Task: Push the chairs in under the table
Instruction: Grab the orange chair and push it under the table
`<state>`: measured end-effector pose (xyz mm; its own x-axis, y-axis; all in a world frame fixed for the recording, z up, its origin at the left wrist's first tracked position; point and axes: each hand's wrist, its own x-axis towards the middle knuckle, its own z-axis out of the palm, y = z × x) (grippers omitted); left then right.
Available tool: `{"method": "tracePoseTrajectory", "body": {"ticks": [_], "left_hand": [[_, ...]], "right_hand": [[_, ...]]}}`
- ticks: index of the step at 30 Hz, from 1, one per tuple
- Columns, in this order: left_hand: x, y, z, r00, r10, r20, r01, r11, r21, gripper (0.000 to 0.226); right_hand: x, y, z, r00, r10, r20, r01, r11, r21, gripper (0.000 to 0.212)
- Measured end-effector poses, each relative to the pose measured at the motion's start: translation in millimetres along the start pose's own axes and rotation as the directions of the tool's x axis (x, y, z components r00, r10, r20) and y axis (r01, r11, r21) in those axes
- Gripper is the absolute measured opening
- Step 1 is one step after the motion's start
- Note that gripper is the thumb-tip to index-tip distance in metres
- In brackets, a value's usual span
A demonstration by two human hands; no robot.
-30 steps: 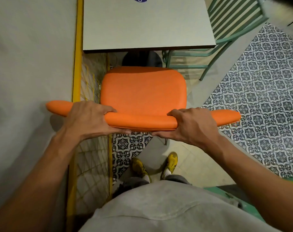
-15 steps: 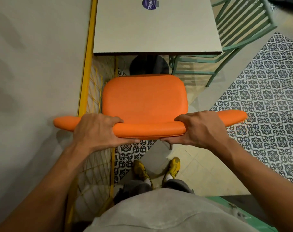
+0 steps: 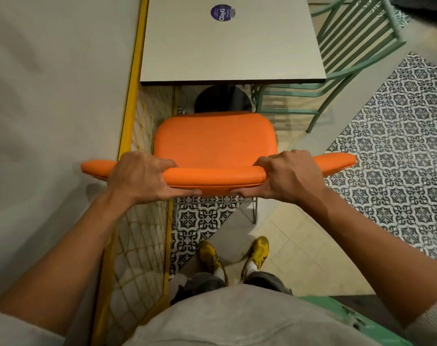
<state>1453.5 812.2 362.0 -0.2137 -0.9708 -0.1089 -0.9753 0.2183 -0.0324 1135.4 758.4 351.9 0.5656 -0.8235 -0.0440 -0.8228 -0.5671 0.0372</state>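
An orange padded chair (image 3: 215, 141) stands in front of me, facing a square grey table (image 3: 232, 48). Its seat front sits a short way from the table's near edge, with the black table base (image 3: 222, 98) showing in the gap. My left hand (image 3: 140, 178) grips the left part of the chair's wide backrest top. My right hand (image 3: 291, 177) grips the right part, fingers curled over the front and thumbs underneath. A green metal chair (image 3: 337, 71) stands at the table's right side, partly under the top.
A pale wall (image 3: 50, 96) with a yellow frame and wire grid (image 3: 140, 245) runs close along the left. Patterned tiles (image 3: 399, 158) cover the floor to the right. My yellow shoes (image 3: 258, 253) stand behind the chair. A round purple sticker (image 3: 221, 12) lies on the table.
Chair and hands sit lower in view and the gap between seat front and table edge has widened; more of the table top shows. Both hands keep the same grip.
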Motion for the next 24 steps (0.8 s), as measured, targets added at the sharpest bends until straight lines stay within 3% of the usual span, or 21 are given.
{"method": "tracePoseTrajectory", "body": {"ticks": [13, 24], "left_hand": [[27, -11, -4, 0.999, -0.029, -0.04, 0.029, 0.999, -0.017, 0.103], [55, -10, -9, 0.999, -0.007, -0.047, 0.007, 1.0, -0.014, 0.103]], "right_hand": [[27, 13, 0, 0.997, -0.009, -0.078, 0.008, 1.0, -0.017, 0.095], [50, 36, -4, 1.0, 0.002, -0.029, -0.002, 1.0, -0.013, 0.096]]}}
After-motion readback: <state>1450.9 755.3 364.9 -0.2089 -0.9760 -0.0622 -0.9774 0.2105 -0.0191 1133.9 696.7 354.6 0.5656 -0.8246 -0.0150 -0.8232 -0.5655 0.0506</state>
